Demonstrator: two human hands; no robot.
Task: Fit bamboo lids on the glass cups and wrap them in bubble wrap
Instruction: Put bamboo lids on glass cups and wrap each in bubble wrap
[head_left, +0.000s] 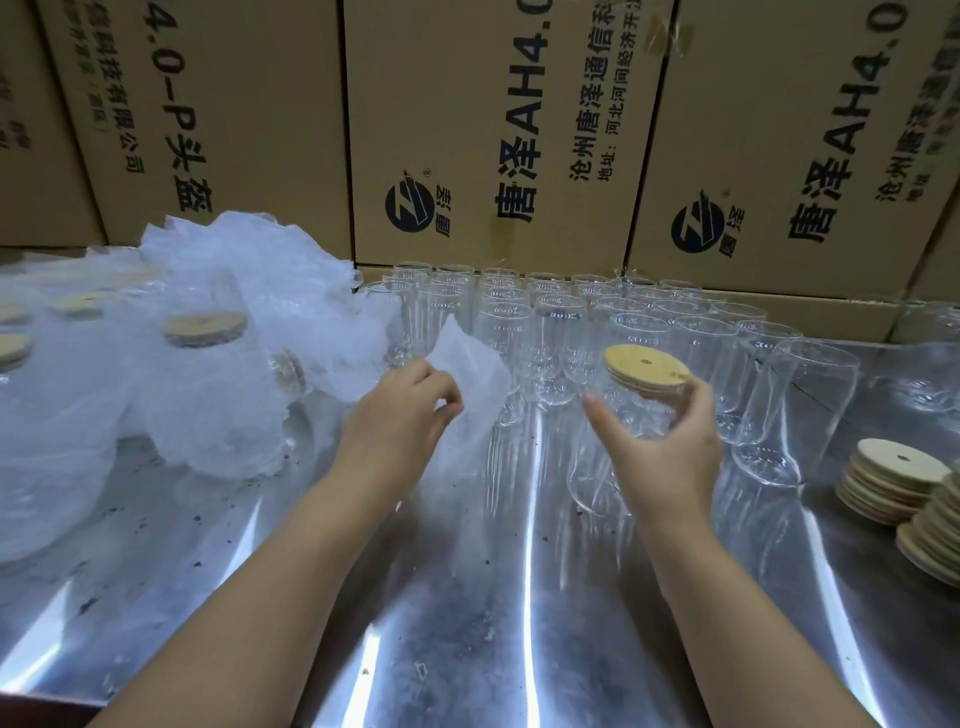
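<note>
A wall of brown cardboard boxes (493, 130) printed with dark Chinese characters and round logos closes off the far side, standing right behind the work surface. The surface is a shiny metal table (467, 623), streaked with bright bands of reflected light and scattered with dark specks and scuffs, thickest on the near left. On the far left a loose pile of bubble wrap (234, 260) spreads over the table, and under and around it sit wrapped cups (202, 332) with round bamboo tops showing through the plastic. At the far middle, against the boxes, bare glass cups (550, 317) stand upright in close rows with no lids on, and the rows run rightward to taller-looking glasses near the right side. At the right edge two stacks of lids (893, 478) lean beside each other, the nearer one partly cut off by the frame. The left hand (400, 410) reaches in over the middle of the table, its fingers curled and pinching a small sheet (472, 369) of bubble wrap, which rises up and to the right of the fingertips, just in front of the cup rows. The right hand (670, 441) holds a cup (631, 410) tilted above the table, thumb on the left and fingers wrapped round the right side. A lid (647, 366) with a small centre hole sits on that cup's mouth. The two hands are near each other but apart.
</note>
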